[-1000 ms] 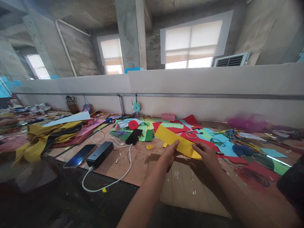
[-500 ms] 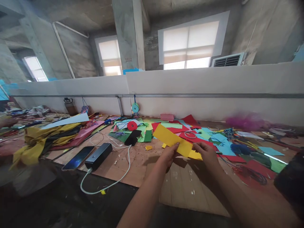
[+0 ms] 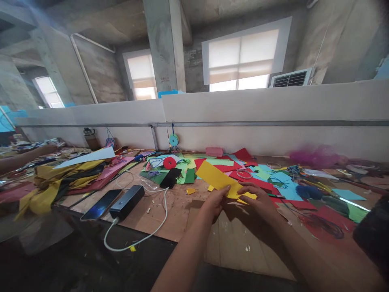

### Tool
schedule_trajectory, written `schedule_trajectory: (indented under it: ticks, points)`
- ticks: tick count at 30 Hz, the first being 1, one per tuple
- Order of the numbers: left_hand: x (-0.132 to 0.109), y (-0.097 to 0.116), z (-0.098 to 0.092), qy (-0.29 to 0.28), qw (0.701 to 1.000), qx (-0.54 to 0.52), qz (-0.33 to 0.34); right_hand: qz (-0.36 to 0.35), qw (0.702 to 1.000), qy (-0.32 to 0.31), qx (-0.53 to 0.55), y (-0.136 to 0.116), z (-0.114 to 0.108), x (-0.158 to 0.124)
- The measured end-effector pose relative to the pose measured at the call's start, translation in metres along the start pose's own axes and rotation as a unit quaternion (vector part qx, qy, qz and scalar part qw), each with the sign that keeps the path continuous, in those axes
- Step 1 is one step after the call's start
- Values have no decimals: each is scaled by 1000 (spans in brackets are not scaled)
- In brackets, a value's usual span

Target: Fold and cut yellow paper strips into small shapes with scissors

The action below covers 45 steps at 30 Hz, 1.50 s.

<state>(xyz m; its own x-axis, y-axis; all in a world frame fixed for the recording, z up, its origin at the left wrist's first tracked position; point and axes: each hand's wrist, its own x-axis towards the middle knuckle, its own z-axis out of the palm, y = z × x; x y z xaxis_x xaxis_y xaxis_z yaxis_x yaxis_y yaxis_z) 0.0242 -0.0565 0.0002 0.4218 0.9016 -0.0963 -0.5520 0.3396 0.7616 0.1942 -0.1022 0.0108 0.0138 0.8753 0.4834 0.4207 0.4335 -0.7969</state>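
A flat strip of yellow paper [image 3: 214,175] is held up above the table, slanting down toward the right. My left hand [image 3: 216,200] pinches its lower edge, thumb on top. My right hand [image 3: 257,198] is closed on the right end of the same strip, its fingers bent over the paper. A bit of yellow shows below the right fingers; whether it is a fold or a separate piece I cannot tell. Under both hands lies a brown cardboard sheet [image 3: 240,243]. Small yellow scraps [image 3: 191,191] rest on the table just left of the strip.
Left of my hands lie a phone [image 3: 101,205], a dark power bank [image 3: 127,201] with a white cable [image 3: 165,211], and a black phone-like slab [image 3: 171,178]. Coloured paper [image 3: 284,182] and a red disc [image 3: 169,162] cover the back. Another person's arm [image 3: 27,156] reaches in at far left.
My right fingers have moved left and curled further over the strip's right end. The left hand keeps its pinch. At far left, another person's arm has come further into view.
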Motion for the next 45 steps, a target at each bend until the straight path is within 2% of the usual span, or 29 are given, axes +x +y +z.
schedule_trajectory:
  ticks: [4,9,13,19,22,25,28,30,35,38,41,45]
  points:
    - [-5,0,3,-39,999,9,-18,21,999,28,-4,7,-1,2]
    - [-4,-3,-2,-118,991,18,-65,41,998,56,5,12,1,3]
    - [-5,-3,-1,-142,986,20,-88,53,995,79,4,13,2,3]
    - [-7,-2,7,-120,990,20,-73,57,993,105,-8,14,3,3]
    - [-8,-2,7,-127,990,36,-55,56,992,111,-15,12,3,2]
    - [-14,0,3,-127,987,94,-39,55,992,114,-19,8,3,2]
    - [-19,0,-3,-96,976,181,-72,57,992,115,-18,4,3,1]
    - [-20,-3,-5,-78,973,200,-86,59,992,114,-14,1,3,0]
    - [-10,-13,0,-97,988,116,-14,71,992,105,17,0,3,0]
    - [-3,-14,1,-78,995,68,15,80,991,93,53,1,2,2]
    - [1,-11,-2,-52,998,37,29,87,989,83,89,2,-1,3]
    - [0,-7,-4,-47,998,36,23,96,984,82,129,3,-3,4]
